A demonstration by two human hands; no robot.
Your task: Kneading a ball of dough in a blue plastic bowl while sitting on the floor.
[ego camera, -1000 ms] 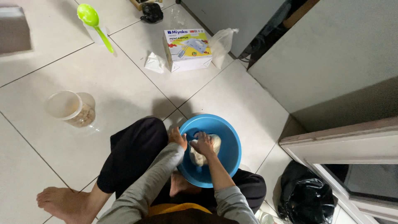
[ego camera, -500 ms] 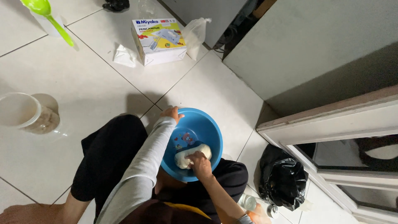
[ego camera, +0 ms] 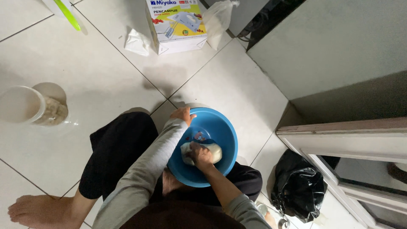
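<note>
My right hand (ego camera: 201, 153) presses closed on the dough (ego camera: 212, 151), low in the bowl (ego camera: 220, 127) on my lap. My left hand (ego camera: 183, 114) clamps the rim at 10 o'clock. Risk: a hard push tips the unsupported bowl toward 3 o'clock. Cabinet (ego camera: 339, 135) crowds that side; open tile (ego camera: 106, 76) toward 11.

Single head-worn view — aimed almost straight down at the white tile floor (ego camera: 85, 76) from above a seated person. Blue bowl (ego camera: 220, 127) is framed low-centre at arm's length, between the knees. Cardboard box (ego camera: 176, 25) is cut by the top edge, grey cabinet wall (ego camera: 339, 46) fills the upper right — no second view.
</note>
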